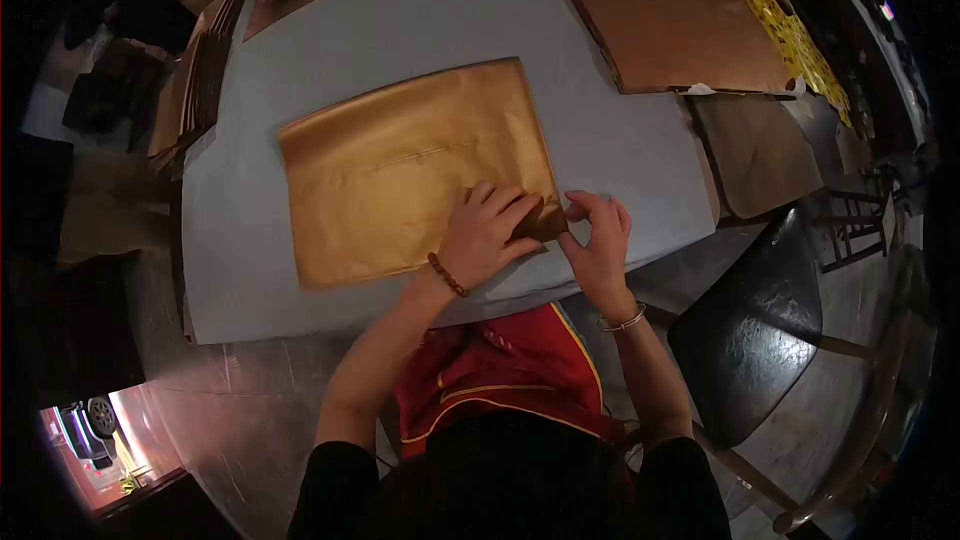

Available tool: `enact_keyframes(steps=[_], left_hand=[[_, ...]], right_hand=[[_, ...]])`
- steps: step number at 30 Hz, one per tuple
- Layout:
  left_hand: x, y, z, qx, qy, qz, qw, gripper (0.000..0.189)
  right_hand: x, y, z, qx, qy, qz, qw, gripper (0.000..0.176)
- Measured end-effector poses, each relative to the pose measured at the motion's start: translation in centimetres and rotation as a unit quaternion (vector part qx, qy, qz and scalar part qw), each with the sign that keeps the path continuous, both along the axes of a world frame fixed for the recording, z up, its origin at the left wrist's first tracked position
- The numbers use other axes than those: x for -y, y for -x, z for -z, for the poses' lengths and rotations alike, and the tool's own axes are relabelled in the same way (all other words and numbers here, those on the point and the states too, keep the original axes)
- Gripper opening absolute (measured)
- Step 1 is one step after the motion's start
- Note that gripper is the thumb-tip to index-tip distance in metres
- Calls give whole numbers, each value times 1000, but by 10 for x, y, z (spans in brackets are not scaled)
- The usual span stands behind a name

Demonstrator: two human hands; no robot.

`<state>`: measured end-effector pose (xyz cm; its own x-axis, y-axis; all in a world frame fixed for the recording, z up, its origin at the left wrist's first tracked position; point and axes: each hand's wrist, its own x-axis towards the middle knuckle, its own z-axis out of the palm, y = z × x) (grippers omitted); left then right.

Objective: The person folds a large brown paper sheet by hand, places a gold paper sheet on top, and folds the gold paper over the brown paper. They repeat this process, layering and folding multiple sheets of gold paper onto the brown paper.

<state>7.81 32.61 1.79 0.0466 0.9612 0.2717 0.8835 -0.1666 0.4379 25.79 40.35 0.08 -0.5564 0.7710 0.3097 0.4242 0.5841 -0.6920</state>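
Grey-covered surface (240,260) supports the gold sheet (375,205). Light, even pressure should limit creasing by the sheet's near-right corner, where the left hand (479,233) rests, fingers spread; the right hand's (602,252) fingers curl there, any pinch unclear. Open room lies beyond its far edge, little nearside.

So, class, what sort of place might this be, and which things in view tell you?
Perhaps a workshop or packing room: a large covered table bears a gold sheet under the hands, and stacks of brown sheets lie at its edges.
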Motion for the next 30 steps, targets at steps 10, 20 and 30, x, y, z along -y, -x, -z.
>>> enact_keyframes(steps=[10, 20, 30], left_hand=[[0, -2, 8, 49, -49, 15, 997, 16], [-1, -1, 11, 97, -31, 6, 995, 14], [-1, -5, 12, 58, -60, 19, 996, 9]], right_hand=[[0, -1, -2, 3, 6, -4, 1000, 44], [0, -2, 5, 1, 6, 10, 1000, 32], [-1, -1, 1, 15, -9, 7, 1000, 31]])
